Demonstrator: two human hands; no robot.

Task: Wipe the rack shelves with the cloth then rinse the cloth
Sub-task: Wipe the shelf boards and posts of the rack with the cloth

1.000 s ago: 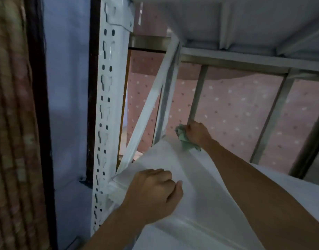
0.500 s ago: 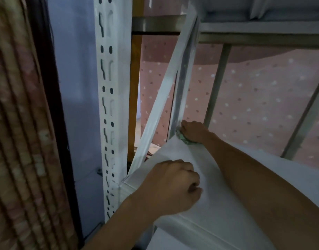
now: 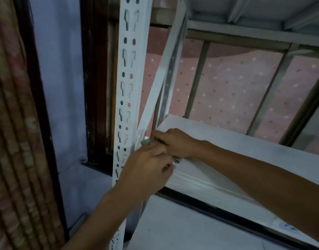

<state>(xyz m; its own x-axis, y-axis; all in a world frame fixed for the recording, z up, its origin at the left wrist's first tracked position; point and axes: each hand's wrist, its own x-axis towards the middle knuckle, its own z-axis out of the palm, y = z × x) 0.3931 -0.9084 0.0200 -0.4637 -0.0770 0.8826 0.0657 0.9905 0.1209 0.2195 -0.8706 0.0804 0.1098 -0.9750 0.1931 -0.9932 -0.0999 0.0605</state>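
We see both hands meeting at the front left corner of the white shelf [image 3: 227, 148]. The right hand [image 3: 175, 143] reaches in from the right across the shelf top, its fingers curled down on a green cloth [image 3: 178, 160]. Only scraps of the cloth show: one bit pokes out by the knuckles on the left, another under the heel of the hand. The cloth lies on the shelf at that corner, just beside the foot of the brace [image 3: 155, 98].

The left hand [image 3: 148, 165] comes up from below and sits against the shelf's front edge, touching the right hand. Its fingers are curled, but we cannot tell whether they pinch the cloth or hold nothing, since the back of the hand hides them.

The front post [image 3: 126, 87], white and punched with slots, stands at the shelf's left front corner, partly behind the left hand. The brace slants up from that corner toward the rear post [image 3: 170, 73], which rises from the shelf's back left corner. Overhead we see the underside of the upper shelf [image 3: 254, 8].

Behind the shelf's back edge hangs pink dotted fabric [image 3: 236, 87], crossed by grey bars [image 3: 196, 78]. Left of the front post there is a dark frame [image 3: 95, 87], then a pale wall [image 3: 58, 87], and a striped curtain [image 3: 11, 132] at the far left. Below the shelf's front edge lies a pale surface [image 3: 182, 228].
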